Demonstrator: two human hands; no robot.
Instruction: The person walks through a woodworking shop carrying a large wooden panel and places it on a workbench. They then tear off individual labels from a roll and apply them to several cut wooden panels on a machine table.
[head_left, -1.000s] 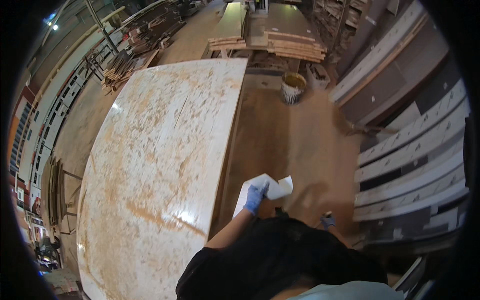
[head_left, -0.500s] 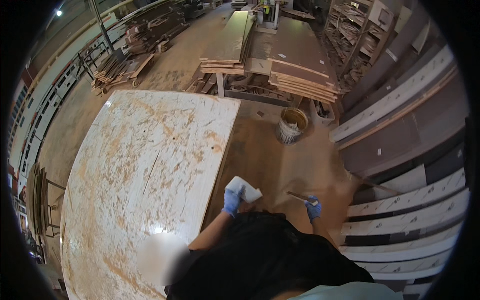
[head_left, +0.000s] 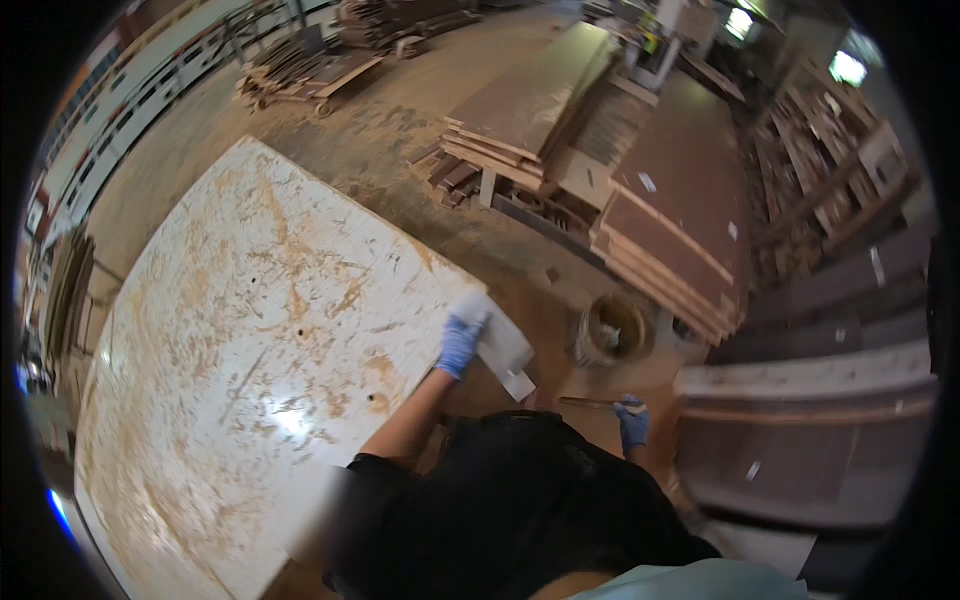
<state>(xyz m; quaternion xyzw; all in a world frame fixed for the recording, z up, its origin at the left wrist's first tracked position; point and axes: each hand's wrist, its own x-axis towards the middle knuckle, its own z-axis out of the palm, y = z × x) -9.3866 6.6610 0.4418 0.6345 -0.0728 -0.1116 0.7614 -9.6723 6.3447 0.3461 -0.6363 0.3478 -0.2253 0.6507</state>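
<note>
My left hand, in a blue glove, is closed on a white sheet-like strip at the right edge of the large white table top. Past my fingers the strip hangs down toward the floor; whether it is paper or thin plastic I cannot tell. My right hand, gloved in blue as well, grips a slim brown stick-like tool that points left, held off to the right of my body. Brownish smears and a few small dark holes mark the white surface.
On the floor ahead of my right hand stands a bucket with pale material inside. Behind it lie stacked brown boards and another board stack. Long panels lean at the right. A low cart with wood pieces is far left.
My view has turned to the right and tilts. My left hand has moved forward to the table's edge, and the white strip now hangs longer. The brown tool stays in my right hand.
</note>
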